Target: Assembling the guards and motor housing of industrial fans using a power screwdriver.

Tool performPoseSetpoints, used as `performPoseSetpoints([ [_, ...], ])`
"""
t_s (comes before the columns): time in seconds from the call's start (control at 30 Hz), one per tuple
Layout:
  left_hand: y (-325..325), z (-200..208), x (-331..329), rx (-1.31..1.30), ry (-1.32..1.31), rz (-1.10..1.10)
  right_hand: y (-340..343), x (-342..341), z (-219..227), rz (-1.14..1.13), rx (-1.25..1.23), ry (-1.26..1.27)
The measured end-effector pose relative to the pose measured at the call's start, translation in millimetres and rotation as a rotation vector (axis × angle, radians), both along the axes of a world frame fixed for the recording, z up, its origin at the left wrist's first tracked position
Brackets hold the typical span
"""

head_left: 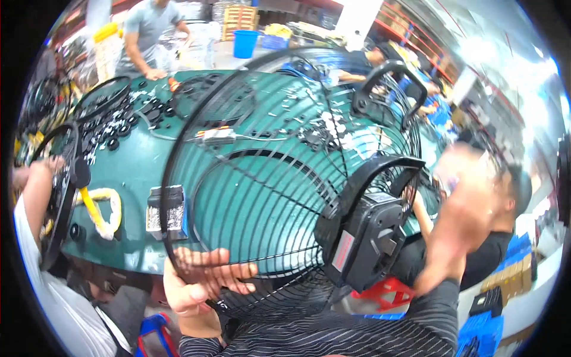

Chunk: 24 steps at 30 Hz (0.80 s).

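My left hand (208,278) is closed on the lower left rim of a large round fan guard (167,172) of black wire. The guard stands tilted in front of me, above the table. At the hub of the guard sits a black motor housing (372,235) with a pale label, and a curved black bracket (380,163) spans over it. Raised to the right of the housing, my right hand (467,193) is smeared by motion. Its fingers and anything in them cannot be made out.
On the green table (134,160) lie a box of small screws (167,209), black knobs (113,143) and a yellow-handled tool (92,211). Co-workers are at the far side (146,35), left (35,196) and right (505,202). A red stool (385,294) stands below.
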<state>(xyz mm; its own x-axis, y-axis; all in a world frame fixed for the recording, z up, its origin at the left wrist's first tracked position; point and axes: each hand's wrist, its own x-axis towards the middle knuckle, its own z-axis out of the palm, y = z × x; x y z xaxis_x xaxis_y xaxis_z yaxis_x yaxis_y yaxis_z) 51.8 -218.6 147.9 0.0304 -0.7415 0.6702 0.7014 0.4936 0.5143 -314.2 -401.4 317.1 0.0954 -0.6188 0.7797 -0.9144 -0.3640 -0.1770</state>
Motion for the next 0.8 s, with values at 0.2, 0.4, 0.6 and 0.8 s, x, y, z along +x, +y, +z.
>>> performPoseSetpoints([
  [0.2, -21.9, 29.1, -21.7, 0.525, 0.284, 0.047, -6.6, 69.3, -48.1, 0.984, 0.006, 0.408],
  [0.4, -60.5, -39.1, -15.1, 0.499, 0.418, 0.049, -76.1, 116.9, -84.0, 1.131, 0.278, 0.544],
  [0.6, -9.4, -93.7, 3.5, 0.654, -0.881, 1.367, -122.2, 148.2, -138.0, 1.222, 0.569, 0.425],
  [0.8, -27.4, -115.4, -4.8, 0.819, -1.133, 1.275, -144.8, 179.0, -150.1, 1.226, 0.559, 0.518],
])
